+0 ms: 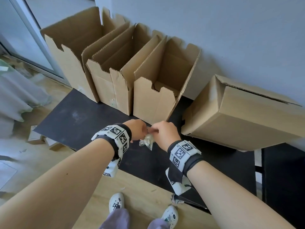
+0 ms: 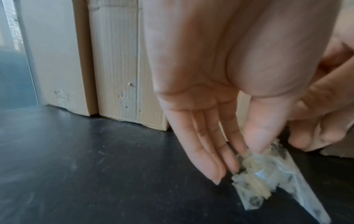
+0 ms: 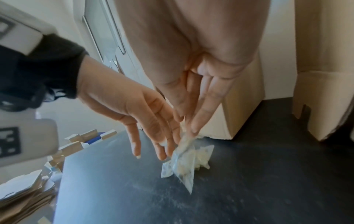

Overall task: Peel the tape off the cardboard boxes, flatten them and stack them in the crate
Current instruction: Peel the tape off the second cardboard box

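A crumpled wad of clear tape [image 1: 147, 141] hangs just above the black table [image 1: 79, 116], between my two hands. My left hand [image 1: 143, 129] pinches it between thumb and fingers [image 2: 257, 145], the other fingers held straight. My right hand [image 1: 155, 129] pinches the top of the same tape wad [image 3: 184, 160] with its fingertips [image 3: 194, 128]. In the left wrist view the tape wad [image 2: 268, 171] trails down toward the table. Three open cardboard boxes [image 1: 155, 90] stand upright along the wall just beyond my hands. A closed box [image 1: 247, 116] lies on its side to the right.
Flattened cardboard [image 3: 21, 197] and small boxes [image 1: 35, 138] lie on the wooden floor left of the table. A glass door frame [image 1: 38, 47] stands at the far left. A second dark surface [image 1: 283, 179] adjoins the table on the right. My feet [image 1: 116, 202] are below the table's front edge.
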`<state>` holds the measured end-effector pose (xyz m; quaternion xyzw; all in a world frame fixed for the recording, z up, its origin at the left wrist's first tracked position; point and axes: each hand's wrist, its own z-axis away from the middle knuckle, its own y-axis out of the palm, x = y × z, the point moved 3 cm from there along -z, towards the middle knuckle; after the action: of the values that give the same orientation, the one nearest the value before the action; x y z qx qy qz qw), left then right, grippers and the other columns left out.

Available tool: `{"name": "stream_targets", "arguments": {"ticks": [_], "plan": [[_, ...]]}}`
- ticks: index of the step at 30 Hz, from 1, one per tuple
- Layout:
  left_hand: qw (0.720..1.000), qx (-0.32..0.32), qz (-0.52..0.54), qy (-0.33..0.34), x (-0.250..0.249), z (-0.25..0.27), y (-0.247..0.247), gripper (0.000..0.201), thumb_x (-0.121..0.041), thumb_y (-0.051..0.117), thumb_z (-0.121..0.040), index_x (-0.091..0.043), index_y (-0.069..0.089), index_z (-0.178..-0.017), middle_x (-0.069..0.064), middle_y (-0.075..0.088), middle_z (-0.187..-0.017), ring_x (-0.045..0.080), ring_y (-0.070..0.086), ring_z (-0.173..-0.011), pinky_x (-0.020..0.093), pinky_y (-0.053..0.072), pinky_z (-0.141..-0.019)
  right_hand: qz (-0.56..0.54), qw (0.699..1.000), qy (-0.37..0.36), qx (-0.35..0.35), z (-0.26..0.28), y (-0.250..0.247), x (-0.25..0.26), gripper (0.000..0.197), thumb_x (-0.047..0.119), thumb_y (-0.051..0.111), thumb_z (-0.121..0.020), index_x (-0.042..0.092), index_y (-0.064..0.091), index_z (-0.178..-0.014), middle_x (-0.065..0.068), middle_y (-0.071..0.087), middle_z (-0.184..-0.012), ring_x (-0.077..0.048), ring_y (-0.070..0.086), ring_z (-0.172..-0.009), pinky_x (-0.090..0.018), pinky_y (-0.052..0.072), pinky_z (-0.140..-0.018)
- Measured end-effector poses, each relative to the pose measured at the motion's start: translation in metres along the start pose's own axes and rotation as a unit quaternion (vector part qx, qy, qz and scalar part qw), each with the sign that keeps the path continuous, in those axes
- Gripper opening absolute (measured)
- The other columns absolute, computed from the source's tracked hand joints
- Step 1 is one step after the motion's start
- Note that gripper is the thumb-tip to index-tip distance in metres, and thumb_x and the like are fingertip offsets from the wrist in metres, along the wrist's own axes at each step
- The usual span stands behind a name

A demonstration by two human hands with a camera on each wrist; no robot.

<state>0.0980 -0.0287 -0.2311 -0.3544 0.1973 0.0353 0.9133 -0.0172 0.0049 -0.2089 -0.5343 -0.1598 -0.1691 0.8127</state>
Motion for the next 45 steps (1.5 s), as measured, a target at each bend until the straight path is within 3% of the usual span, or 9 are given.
{"name": "stream_targets", "arguments": {"ticks": [4,7,15,20,24,28,38,41,45], "plan": [[1.0,0.015,-0.022,0.011,-0.017,0.014,-0.001,0.037,-0.012,0.051,-0.089,-0.015,0.059,-0.125,0.005,0.06,-0.12,0.024,0.061,-0.102,0.023,0.052,-0.059,0.014,1.0,-0.007,0.012,0.01,-0.012,-0.008,0.033,0.01,0.049,-0.088,0.027,0.074,-0.1,-0.001,0.072,-0.104,-0.024,0.062,-0.098,-0.028,0.05,-0.085],[0.998,-0.006,-0.06,-0.007,-0.023,0.023,-0.003,0.039,-0.013,0.049,-0.091,-0.014,0.055,-0.129,0.005,0.059,-0.124,0.022,0.057,-0.097,0.018,0.041,-0.052,-0.037,0.999,-0.008,0.018,0.019,-0.019,-0.016,0.033,0.012,0.047,-0.089,0.026,0.075,-0.099,-0.004,0.072,-0.101,-0.024,0.063,-0.097,-0.026,0.049,-0.082],[0.995,0.012,-0.094,-0.041,-0.015,0.022,0.021,0.056,-0.02,0.053,-0.093,-0.016,0.036,-0.146,0.003,0.042,-0.146,0.021,0.043,-0.13,0.029,0.038,-0.101,-0.062,0.997,-0.032,0.015,0.022,-0.025,-0.026,0.035,0.004,0.046,-0.089,0.018,0.075,-0.1,-0.002,0.071,-0.108,-0.022,0.064,-0.103,-0.033,0.049,-0.097],[0.995,-0.052,-0.066,-0.062,-0.013,0.014,0.018,0.032,-0.022,0.048,-0.093,-0.014,0.062,-0.12,0.006,0.062,-0.119,0.023,0.06,-0.106,0.032,0.049,-0.088,0.005,0.995,-0.028,0.095,0.013,-0.006,-0.025,0.04,0.011,0.044,-0.092,0.029,0.065,-0.12,-0.004,0.06,-0.13,-0.027,0.054,-0.119,-0.035,0.043,-0.103],[0.978,-0.195,0.002,-0.075,-0.007,0.018,-0.003,0.016,-0.033,0.06,-0.086,-0.019,0.065,-0.091,0.003,0.063,-0.094,0.022,0.056,-0.081,0.028,0.045,-0.07,-0.057,0.997,-0.014,0.052,0.01,-0.011,-0.026,0.034,0.013,0.045,-0.094,0.025,0.072,-0.109,-0.002,0.066,-0.121,-0.024,0.058,-0.113,-0.034,0.045,-0.101],[0.976,-0.209,0.047,-0.037,-0.019,0.028,-0.012,0.02,-0.039,0.064,-0.081,-0.022,0.056,-0.074,-0.002,0.064,-0.079,0.018,0.06,-0.078,0.027,0.048,-0.066,-0.084,0.996,-0.033,0.023,0.014,-0.027,-0.025,0.027,0.013,0.05,-0.092,0.021,0.074,-0.102,0.0,0.072,-0.104,-0.019,0.063,-0.101,-0.032,0.048,-0.096],[0.99,-0.104,0.08,0.053,-0.125,0.053,-0.036,0.025,-0.011,0.042,-0.096,0.002,0.061,-0.106,0.012,0.066,-0.081,0.023,0.057,-0.063,0.031,0.054,-0.065,-0.138,0.988,-0.039,-0.063,0.066,-0.12,-0.044,0.025,0.002,0.052,-0.083,0.014,0.074,-0.08,-0.005,0.071,-0.076,-0.016,0.067,-0.062,-0.028,0.057,-0.066],[0.979,-0.15,0.097,0.095,-0.158,0.065,-0.047,0.024,-0.009,0.04,-0.094,0.0,0.062,-0.1,0.012,0.068,-0.076,0.024,0.057,-0.057,0.032,0.054,-0.065,-0.156,0.978,-0.037,-0.131,0.084,-0.157,-0.056,0.023,0.002,0.054,-0.082,0.015,0.071,-0.074,-0.005,0.071,-0.069,-0.009,0.063,-0.05,-0.024,0.056,-0.056],[0.922,-0.353,0.07,0.142,-0.194,0.082,-0.067,0.019,-0.019,0.042,-0.088,-0.019,0.06,-0.093,0.002,0.068,-0.09,0.024,0.062,-0.08,0.036,0.054,-0.078,-0.192,0.951,-0.02,-0.241,0.103,-0.201,-0.078,0.019,0.007,0.055,-0.082,0.012,0.072,-0.074,0.0,0.067,-0.06,-0.009,0.059,-0.046,-0.021,0.05,-0.05]]}}
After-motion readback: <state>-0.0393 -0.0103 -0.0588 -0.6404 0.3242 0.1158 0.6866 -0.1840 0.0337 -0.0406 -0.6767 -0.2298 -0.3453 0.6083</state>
